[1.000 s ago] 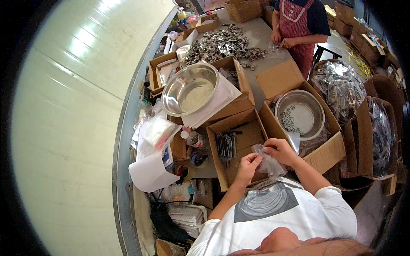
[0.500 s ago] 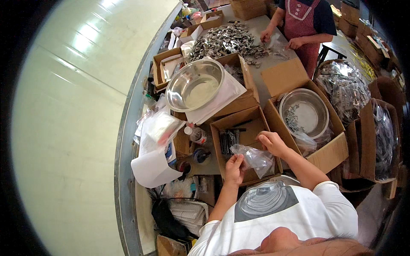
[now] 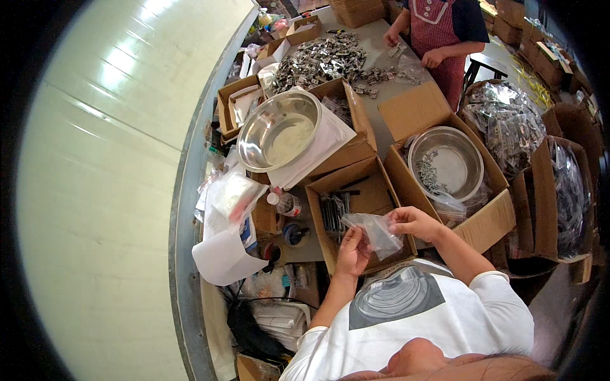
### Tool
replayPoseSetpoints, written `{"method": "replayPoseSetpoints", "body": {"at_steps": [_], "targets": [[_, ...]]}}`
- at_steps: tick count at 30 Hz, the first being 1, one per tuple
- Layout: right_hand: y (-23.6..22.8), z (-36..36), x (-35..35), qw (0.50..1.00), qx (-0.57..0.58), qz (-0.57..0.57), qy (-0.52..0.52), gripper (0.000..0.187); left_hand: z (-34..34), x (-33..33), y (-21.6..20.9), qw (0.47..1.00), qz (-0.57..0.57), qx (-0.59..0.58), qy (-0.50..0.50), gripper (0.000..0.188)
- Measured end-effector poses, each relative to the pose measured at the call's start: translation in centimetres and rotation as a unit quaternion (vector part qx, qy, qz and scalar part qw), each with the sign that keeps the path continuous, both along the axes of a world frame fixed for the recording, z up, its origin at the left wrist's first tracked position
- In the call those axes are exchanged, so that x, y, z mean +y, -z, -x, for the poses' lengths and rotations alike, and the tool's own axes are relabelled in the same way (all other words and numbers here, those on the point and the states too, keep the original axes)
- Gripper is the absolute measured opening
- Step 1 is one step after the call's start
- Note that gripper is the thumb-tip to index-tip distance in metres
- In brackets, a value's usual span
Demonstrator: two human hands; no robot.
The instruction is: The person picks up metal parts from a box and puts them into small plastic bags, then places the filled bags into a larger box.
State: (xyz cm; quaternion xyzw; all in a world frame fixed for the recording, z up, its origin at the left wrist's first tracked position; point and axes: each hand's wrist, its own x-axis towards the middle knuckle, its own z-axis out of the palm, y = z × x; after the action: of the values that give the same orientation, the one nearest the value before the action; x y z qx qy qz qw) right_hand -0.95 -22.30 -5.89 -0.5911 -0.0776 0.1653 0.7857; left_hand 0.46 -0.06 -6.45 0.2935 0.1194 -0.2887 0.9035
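A clear plastic bag [image 3: 377, 236] is stretched between my two hands, over the near edge of an open cardboard box [image 3: 373, 190]. My left hand [image 3: 353, 253] pinches the bag's left side. At its right edge, the fingers of my right hand [image 3: 414, 223] close on the plastic. Dark, slim pieces [image 3: 333, 213] lie at the left inside the box below. To the right, a second carton [image 3: 486, 230] holds a steel bowl [image 3: 448, 164] with small metal screw-like parts [image 3: 430, 173] on its left side.
An empty-looking steel basin [image 3: 279, 130] sits on papers over another carton. Beyond it spreads a heap of metal parts [image 3: 324, 60]. Across the table a person in a red apron [image 3: 438, 32] handles a clear bag. A bottle [image 3: 284, 203] stands left; bagged parts [image 3: 505, 124] fill boxes at right.
My right hand has come down and left onto the bag's right edge, and the bag is now held taut by both hands. The whole view has shifted slightly.
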Motion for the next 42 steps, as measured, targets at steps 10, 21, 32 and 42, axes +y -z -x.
{"method": "replayPoseSetpoints", "body": {"at_steps": [10, 21, 32, 42], "targets": [[-4.5, 1.0, -0.6, 0.985, 0.003, 0.169, 0.040, 0.017, 0.1, 1.1, 1.1, 0.993, 0.019, -0.116, -0.032, 0.031], [-8.7, 1.5, -0.4, 0.932, -0.153, 0.325, 0.049, 0.014, 0.4, -0.1, -1.5, 0.958, -0.197, -0.210, -0.005, 0.058], [-7.4, 1.6, -1.6, 0.983, -0.005, 0.159, 0.089, 0.012, 0.5, -0.4, -3.0, 0.957, -0.157, -0.243, -0.012, 0.053], [-8.1, 1.5, -1.4, 0.959, -0.101, 0.236, 0.120, 0.012, 0.3, -1.0, -4.6, 0.952, -0.227, -0.172, 0.110, 0.073]]}}
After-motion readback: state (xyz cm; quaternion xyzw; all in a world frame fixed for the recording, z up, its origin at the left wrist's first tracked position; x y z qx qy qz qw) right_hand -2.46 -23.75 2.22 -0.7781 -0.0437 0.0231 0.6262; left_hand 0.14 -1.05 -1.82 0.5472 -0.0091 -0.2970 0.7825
